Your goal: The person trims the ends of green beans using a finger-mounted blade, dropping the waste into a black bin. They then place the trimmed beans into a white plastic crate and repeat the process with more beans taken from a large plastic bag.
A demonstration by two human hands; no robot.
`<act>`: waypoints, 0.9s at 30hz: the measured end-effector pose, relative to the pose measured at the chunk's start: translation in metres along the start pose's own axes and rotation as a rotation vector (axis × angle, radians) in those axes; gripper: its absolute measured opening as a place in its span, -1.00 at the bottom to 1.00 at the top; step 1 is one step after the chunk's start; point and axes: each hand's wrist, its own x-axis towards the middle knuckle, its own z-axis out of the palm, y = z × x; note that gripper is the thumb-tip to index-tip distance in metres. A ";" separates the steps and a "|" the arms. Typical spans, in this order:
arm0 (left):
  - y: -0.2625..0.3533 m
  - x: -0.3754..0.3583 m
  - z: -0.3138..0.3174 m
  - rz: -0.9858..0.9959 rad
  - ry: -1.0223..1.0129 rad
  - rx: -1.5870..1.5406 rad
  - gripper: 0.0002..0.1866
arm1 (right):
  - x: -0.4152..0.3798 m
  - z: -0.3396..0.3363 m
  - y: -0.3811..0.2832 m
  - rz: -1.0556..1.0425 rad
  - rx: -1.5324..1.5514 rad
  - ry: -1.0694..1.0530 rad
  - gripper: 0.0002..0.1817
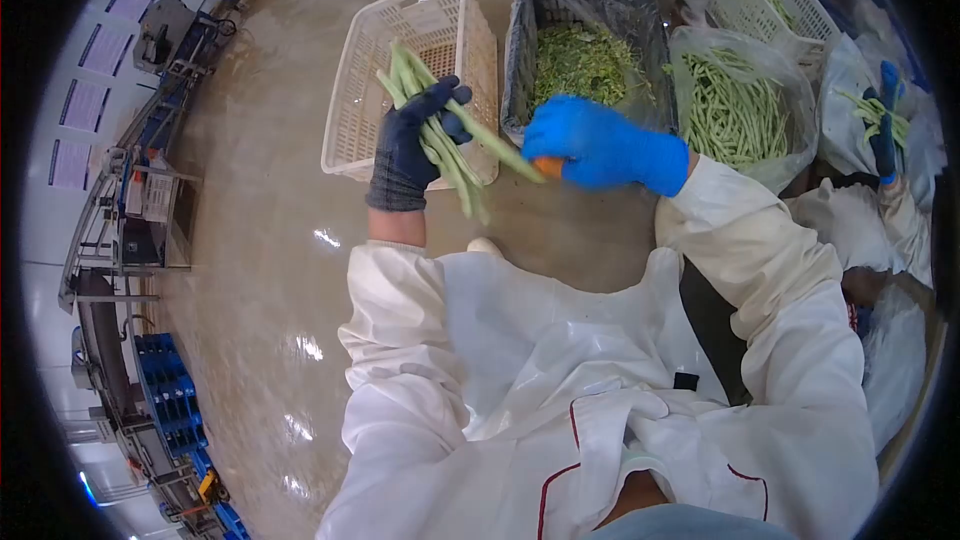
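Observation:
My left hand point(408, 145), in a dark knitted glove, is closed around a small bunch of long green beans point(455, 168). The beans stick out on both sides of the fist, and one slants toward my other hand. My right hand point(600, 145), in a blue rubber glove, is closed on a small orange tool point(548, 167). Only a short orange part shows past the fingers, so whether it has a blade is hidden. Its tip is beside the end of the slanting bean; contact cannot be made out.
A white slatted crate point(342, 110) stands on the wet floor point(270, 240) behind my left hand. Beside it, a black lined crate point(512, 90) holds green trimmings point(585, 65). A plastic bag of beans point(735, 105) is at right. Co-workers' gloved hands point(884, 135) hold beans nearby.

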 end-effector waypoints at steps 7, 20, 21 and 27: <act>0.023 0.026 -0.041 0.327 0.221 -0.088 -0.72 | -0.014 -0.028 0.042 0.347 -0.339 0.279 -0.79; -0.015 0.081 -0.137 0.150 0.617 -0.387 -0.50 | -0.031 -0.020 0.090 0.588 -0.777 0.256 -0.74; -0.010 0.080 -0.133 0.121 0.525 -0.362 -0.50 | -0.030 -0.025 0.089 0.651 -0.743 0.137 -0.72; 0.001 0.053 -0.043 0.181 0.062 -0.155 -0.62 | -0.007 -0.008 0.061 0.626 -0.138 0.215 -0.69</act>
